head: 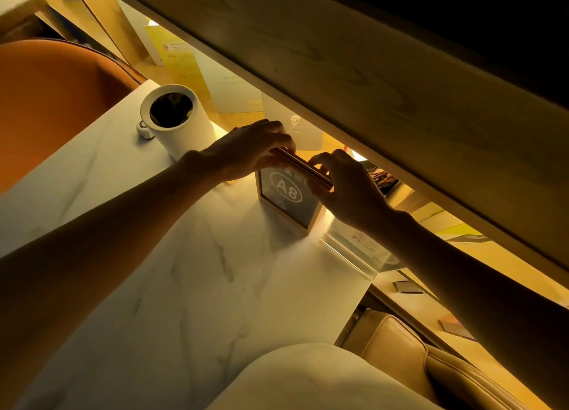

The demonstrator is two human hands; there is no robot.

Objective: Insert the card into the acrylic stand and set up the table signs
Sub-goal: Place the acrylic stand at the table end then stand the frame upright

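Observation:
A framed table sign (288, 201) with a dark card reading "A8" stands upright on the white marble table (172, 286), near its far edge. My left hand (249, 152) grips the sign's top edge at its left end. At the right end of that top edge, my right hand (345, 188) pinches it with fingers curled over. A clear acrylic stand (357, 249) with a pale printed card inside lies just right of the sign, partly under my right forearm.
A white cylindrical container (177, 120) with a dark opening stands at the table's far left, a small white object (144, 130) beside it. Paper cards (197, 67) lean along the lit ledge behind. An orange chair (52, 101) is left, a cream seat (400, 348) lower right.

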